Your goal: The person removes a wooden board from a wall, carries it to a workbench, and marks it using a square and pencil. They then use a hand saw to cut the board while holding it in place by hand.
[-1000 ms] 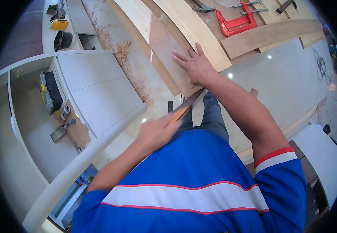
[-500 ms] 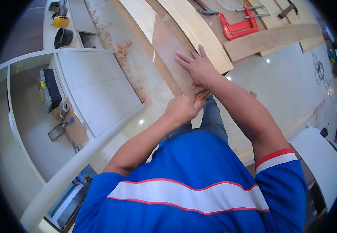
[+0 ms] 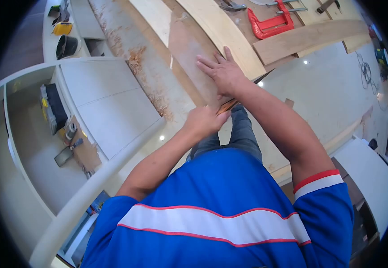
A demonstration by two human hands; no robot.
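Note:
My left hand (image 3: 203, 121) is closed around a tool with an orange-brown wooden handle (image 3: 226, 106), close in front of my body. My right wrist and forearm cover much of that tool. Beyond the forearm, roughly in line with the handle, a thin dark point (image 3: 264, 77) sticks out. Fingers spread, my right hand (image 3: 226, 75) lies flat at the near end of a smooth brownish board (image 3: 187, 51). A pale curved plank (image 3: 223, 33) runs alongside it, just past my right fingertips.
A red clamp (image 3: 270, 26) and hammers, one with a dark handle (image 3: 327, 6), lie at the back right near a long plank (image 3: 308, 41). Wood shavings (image 3: 136, 58) litter the surface at left. A toolbox (image 3: 53, 108) sits in the open cabinet, with a black cup (image 3: 66, 46) above.
The view has shifted slightly. My left hand and the handle have moved a little left, and more of the dark point shows past my right forearm. My right hand stays spread on the board.

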